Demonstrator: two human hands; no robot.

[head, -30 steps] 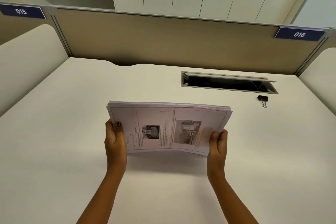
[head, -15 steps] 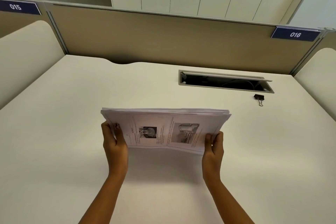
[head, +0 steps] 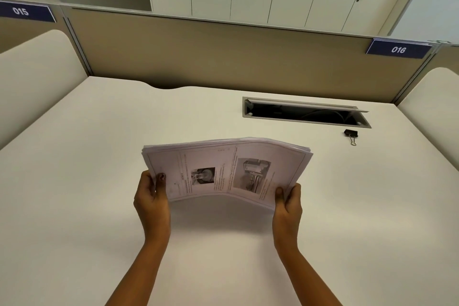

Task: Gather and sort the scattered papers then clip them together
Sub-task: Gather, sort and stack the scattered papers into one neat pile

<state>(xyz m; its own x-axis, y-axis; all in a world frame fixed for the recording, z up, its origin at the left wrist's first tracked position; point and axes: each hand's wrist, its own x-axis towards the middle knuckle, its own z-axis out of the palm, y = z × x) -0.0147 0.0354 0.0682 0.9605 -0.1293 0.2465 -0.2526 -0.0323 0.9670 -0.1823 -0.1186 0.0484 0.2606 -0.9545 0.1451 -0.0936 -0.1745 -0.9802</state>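
A stack of printed papers (head: 227, 169) with two small photos on the top sheet is held above the cream desk (head: 74, 194), bowed upward in the middle. My left hand (head: 151, 196) grips its left short edge, thumb on top. My right hand (head: 288, 202) grips the right short edge the same way. A black binder clip (head: 351, 134) lies on the desk far to the right, apart from the stack and both hands.
An open cable slot (head: 305, 114) with a raised metal flap sits in the desk behind the stack, just left of the clip. Tan partition panels (head: 223, 57) with labels 015 and 016 close off the back. Low cream dividers stand at both sides.
The stack rose slightly and now bows upward in the middle as both hands press its ends inward. The binder clip has not moved.
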